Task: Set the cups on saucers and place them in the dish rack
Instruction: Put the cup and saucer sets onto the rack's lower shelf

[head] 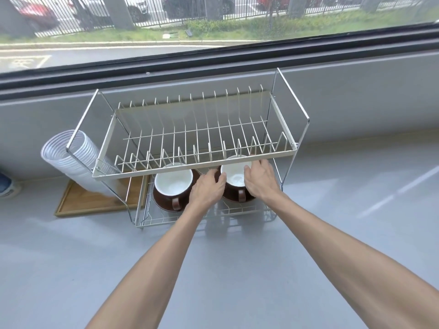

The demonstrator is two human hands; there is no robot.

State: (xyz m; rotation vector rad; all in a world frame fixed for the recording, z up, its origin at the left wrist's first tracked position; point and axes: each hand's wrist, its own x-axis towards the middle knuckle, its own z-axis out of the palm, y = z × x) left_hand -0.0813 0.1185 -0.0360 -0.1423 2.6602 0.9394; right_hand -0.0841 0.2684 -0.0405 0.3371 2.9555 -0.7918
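A two-tier wire dish rack (190, 162) stands on a grey counter (332, 233) beneath a window (213, 32). The upper tier, with its row of plate dividers, holds nothing. The lower tier carries two sets of crockery, side by side.

The left cup (173, 180), brown outside and white inside, sits upright on a brown left saucer (161, 203), handle facing the person. No hand touches this set.

The right cup (235, 175), same pattern, sits upright on the right saucer (237, 198), also within the lower tier, handle towards the viewer. Its far rim is partly hidden behind the front rail of the upper tier.

The left hand (207, 188) is at the cup's left side, fingers curled against the wall and rim. The right hand (261, 178) is at the cup's right side, fingers spread over the rim. Both hands appear in contact with the cup (whether they bear its weight cannot be told).

To the rack's left, a stack of clear plastic cups (71, 160) lies tilted over a wooden tray (95, 203).
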